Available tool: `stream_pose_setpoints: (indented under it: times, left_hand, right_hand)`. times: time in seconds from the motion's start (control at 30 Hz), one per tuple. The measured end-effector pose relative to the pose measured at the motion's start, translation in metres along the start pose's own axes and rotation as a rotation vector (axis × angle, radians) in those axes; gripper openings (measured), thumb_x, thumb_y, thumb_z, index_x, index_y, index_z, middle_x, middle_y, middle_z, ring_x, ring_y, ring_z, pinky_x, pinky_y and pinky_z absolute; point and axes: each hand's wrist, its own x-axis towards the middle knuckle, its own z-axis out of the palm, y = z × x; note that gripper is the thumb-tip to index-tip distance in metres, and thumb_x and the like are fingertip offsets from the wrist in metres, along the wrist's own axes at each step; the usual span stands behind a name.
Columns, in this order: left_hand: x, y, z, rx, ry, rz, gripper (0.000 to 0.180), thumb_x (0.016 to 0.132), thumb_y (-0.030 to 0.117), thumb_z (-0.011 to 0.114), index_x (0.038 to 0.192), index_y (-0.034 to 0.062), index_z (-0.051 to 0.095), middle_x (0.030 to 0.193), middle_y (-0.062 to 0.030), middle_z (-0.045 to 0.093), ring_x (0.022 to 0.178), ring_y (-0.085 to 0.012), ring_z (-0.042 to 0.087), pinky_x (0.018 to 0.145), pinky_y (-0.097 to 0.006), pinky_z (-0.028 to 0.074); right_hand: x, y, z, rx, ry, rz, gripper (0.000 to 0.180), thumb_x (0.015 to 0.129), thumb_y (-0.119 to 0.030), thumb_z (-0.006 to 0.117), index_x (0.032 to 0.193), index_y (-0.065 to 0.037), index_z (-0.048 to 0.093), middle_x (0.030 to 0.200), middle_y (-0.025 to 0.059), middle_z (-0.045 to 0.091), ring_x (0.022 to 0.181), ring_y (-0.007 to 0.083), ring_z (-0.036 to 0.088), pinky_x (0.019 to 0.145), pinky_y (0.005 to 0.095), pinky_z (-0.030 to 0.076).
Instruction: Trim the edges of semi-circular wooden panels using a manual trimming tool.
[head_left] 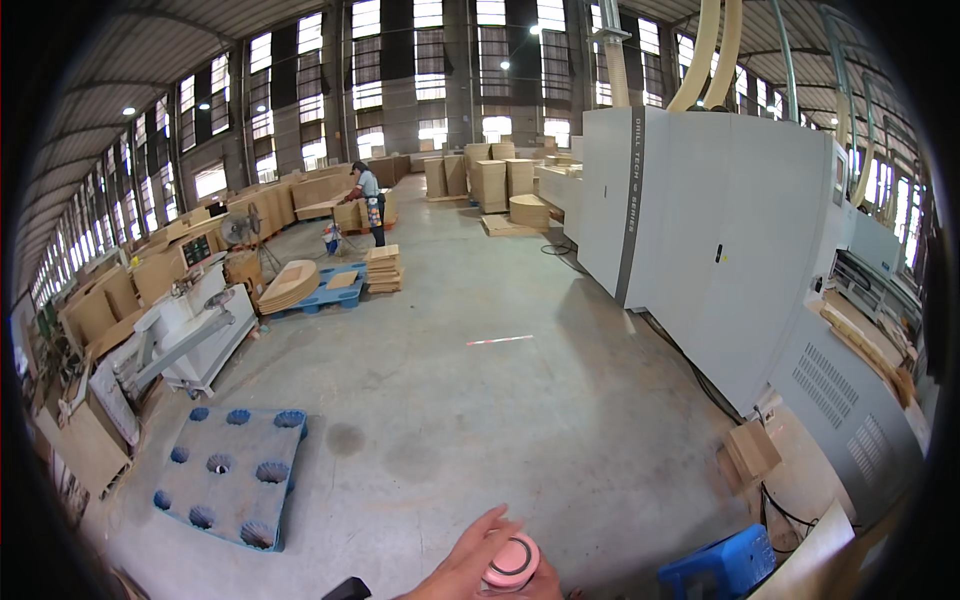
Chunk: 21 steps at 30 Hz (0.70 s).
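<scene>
Holding a pink round-lidded container (513,560) between both hands at the lower edge of the view, the person has the left hand (468,556) along its left side, fingers stretched past the lid; the right hand (546,582) closes against its right side, largely cut off by the frame; the container's lower part is hidden.

Near the hands on the right stands a blue plastic stool (722,560); beyond it lie cardboard boxes (752,450), beside a tall grey machine cabinet (680,210); to the left, a weathered plastic pallet (243,437) with round sockets lies on the concrete floor (430,380); farther off, curved boards (290,286) are stacked beside a bright blue pallet (318,298); a co-worker (370,195) stands beyond them, at a stack of panels.
</scene>
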Motion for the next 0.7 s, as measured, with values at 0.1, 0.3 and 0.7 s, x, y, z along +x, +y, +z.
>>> stream_pose_setpoints:
  times: [0.1, 0.3, 0.7]
  left_hand:
    - [-0.005, -0.007, 0.017, 0.011, 0.181, -0.086, 0.095, 0.061, 0.017, 0.088, 0.142, 0.0027, 0.041, 0.148, -0.0251, 0.03, 0.132, -0.042, 0.039, 0.109, -0.044, 0.035]
    - [-0.004, -0.029, 0.007, -0.098, 0.06, -0.033, 0.098, 0.063, 0.021, 0.089, 0.143, 0.0012, 0.037, 0.142, -0.0234, 0.039, 0.132, -0.0373, 0.04, 0.109, -0.042, 0.035]
    - [-0.003, -0.025, 0.021, -0.193, 0.115, -0.158, 0.106, 0.063, 0.022, 0.092, 0.147, 0.0005, 0.031, 0.135, -0.0177, 0.05, 0.128, -0.0264, 0.049, 0.105, -0.037, 0.04]
  right_hand:
    - [-0.002, -0.004, -0.003, -0.093, 0.047, -0.009, 0.079, 0.069, -0.013, 0.088, 0.134, -0.002, 0.045, 0.128, 0.0125, 0.057, 0.111, 0.0177, 0.059, 0.094, 0.0338, 0.049]
    - [-0.001, -0.026, -0.01, -0.58, -0.02, -0.164, 0.08, 0.069, -0.015, 0.089, 0.134, -0.001, 0.045, 0.127, 0.011, 0.058, 0.114, 0.0171, 0.057, 0.098, 0.0337, 0.046]
    - [0.001, -0.016, -0.023, -0.533, -0.004, -0.112, 0.079, 0.067, -0.019, 0.089, 0.132, -0.001, 0.047, 0.123, 0.0116, 0.061, 0.113, 0.0192, 0.059, 0.097, 0.0347, 0.048]
